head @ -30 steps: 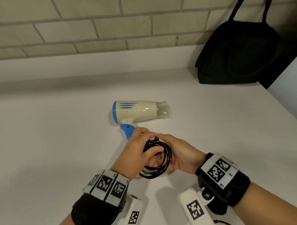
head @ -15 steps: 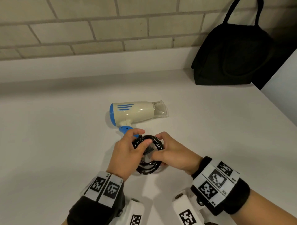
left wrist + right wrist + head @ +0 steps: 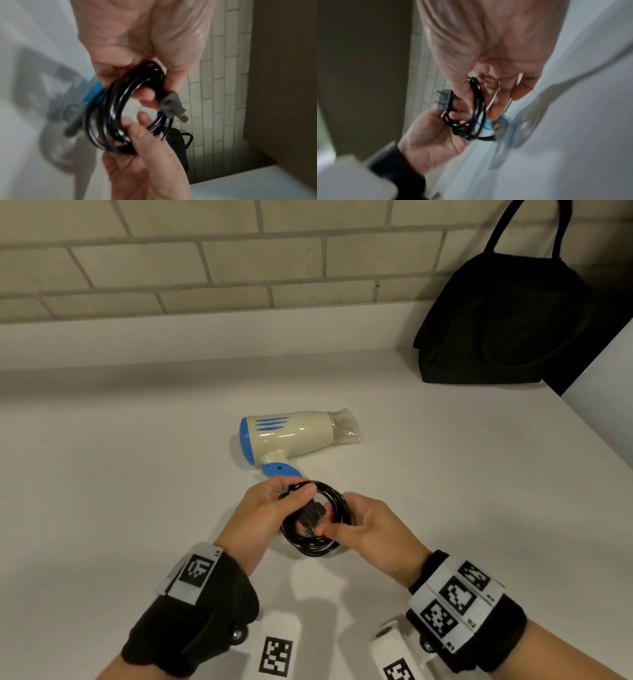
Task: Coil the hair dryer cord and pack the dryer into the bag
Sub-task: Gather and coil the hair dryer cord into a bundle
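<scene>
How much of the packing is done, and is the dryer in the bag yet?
Not yet. Done: the cord is wound into a neat ring. In hand: the left hand and right hand both hold that ring, with the plug in the middle. Left: the dryer lies on the counter, and the bag stands apart by the wall, nothing going into it.

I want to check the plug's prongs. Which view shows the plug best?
The left wrist view: the plug stands clear beside the coiled cord, prongs out. The right wrist view shows it smaller; the head view shows it dark, partly behind fingers.
</scene>
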`<state>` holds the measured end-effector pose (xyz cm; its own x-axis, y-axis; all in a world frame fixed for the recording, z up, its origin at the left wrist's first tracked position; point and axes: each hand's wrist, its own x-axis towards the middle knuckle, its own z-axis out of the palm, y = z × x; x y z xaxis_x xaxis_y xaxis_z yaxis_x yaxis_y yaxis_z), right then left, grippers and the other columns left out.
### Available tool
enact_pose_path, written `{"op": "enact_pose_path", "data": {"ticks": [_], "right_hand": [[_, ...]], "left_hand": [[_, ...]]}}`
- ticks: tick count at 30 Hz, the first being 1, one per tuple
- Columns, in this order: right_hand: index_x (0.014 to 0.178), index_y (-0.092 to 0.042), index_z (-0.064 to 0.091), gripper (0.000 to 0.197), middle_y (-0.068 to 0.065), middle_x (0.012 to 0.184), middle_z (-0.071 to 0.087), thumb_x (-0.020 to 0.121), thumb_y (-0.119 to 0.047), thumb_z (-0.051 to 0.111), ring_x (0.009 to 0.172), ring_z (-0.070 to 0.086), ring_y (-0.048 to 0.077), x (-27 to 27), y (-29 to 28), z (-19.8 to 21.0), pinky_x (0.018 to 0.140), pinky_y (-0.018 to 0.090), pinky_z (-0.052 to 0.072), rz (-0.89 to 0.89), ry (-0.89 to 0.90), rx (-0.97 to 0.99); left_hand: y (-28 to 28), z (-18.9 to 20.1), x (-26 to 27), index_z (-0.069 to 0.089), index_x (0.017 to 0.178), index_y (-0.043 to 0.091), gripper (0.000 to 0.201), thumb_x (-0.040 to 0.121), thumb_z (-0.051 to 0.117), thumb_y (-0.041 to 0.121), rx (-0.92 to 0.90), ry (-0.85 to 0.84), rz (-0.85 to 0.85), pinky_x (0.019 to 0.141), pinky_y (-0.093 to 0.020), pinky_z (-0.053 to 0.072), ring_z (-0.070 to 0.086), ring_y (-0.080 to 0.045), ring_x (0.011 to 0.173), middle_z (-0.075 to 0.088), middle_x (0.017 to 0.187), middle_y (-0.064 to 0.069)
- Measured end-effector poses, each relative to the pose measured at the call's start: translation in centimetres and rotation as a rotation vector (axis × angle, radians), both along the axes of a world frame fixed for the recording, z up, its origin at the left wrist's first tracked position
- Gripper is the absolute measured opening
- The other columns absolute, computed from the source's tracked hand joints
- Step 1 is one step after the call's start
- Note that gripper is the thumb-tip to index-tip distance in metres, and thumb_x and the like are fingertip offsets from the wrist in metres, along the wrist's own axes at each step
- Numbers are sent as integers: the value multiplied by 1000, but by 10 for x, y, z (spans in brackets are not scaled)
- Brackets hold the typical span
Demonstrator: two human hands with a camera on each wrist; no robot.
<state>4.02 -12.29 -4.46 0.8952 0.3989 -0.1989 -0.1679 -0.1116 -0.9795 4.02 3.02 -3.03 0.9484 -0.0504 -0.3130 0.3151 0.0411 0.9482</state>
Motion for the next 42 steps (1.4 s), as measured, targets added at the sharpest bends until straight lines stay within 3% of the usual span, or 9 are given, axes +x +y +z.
{"op": "enact_pose_path", "data": {"ticks": [4,10,15,19,25,30,32,36,42], "right_hand": [[105,-45,40,54,-12,88,45,69,-21,73,83,47,2,-4,-4,5,73,20,45,-48,-598,-424],[84,-18,58,13,-1,78,59,72,-19,62,72,46,11,3,-7,13,50,31,49,21,-1026,-638],[97,-22,51,21,-2,83,61,82,-36,51,73,55,12,6,-15,17,55,34,51,-17,-991,-549],[98,-15,53,24,-5,94,53,84,-35,49,82,51,7,8,-13,16,65,31,49,-79,-944,-413],[96,-12,58,27,-16,80,56,82,-33,48,78,56,-7,8,-10,9,70,5,43,-191,-709,-196],[79,-24,57,13,2,78,63,88,-15,54,79,64,25,14,-5,-3,71,37,57,-261,-224,2],[77,-20,57,13,5,78,63,87,-13,54,75,64,25,21,-4,1,64,33,56,-239,-116,-8],[82,-19,54,7,4,79,60,86,-13,56,62,64,10,30,-7,6,52,28,55,-208,-93,9],[84,-22,52,13,0,77,64,88,-10,52,82,67,29,24,-2,-7,75,43,55,-205,-144,-13]], "left_hand": [[-3,1,1,65,83,10,16,77,65,26,173,-30,21,49,-18,43,49,-5,41,58,55,-3],[-15,8,-1,61,88,27,7,84,56,26,310,-281,9,52,-4,40,53,9,49,60,69,14],[-8,8,-8,51,94,42,20,88,48,23,371,-447,-87,70,-4,42,60,5,81,64,88,16],[-3,13,-9,45,93,45,15,80,43,37,460,-528,-152,66,-5,42,59,4,75,60,82,20],[2,7,-9,39,96,48,43,82,60,13,559,-533,-225,59,-4,38,52,8,59,49,62,20],[8,-2,-4,38,118,38,45,84,58,15,679,-431,-225,65,-2,40,55,2,65,54,81,16],[9,-5,-1,41,120,25,47,80,63,15,657,-390,-109,65,1,39,57,6,69,59,84,14],[12,-2,-7,55,91,17,34,68,73,33,623,-225,94,57,-13,42,55,-7,61,61,76,4],[8,-20,-17,70,72,14,4,73,71,18,369,-30,90,83,-45,54,70,-23,72,74,71,-7]]}}
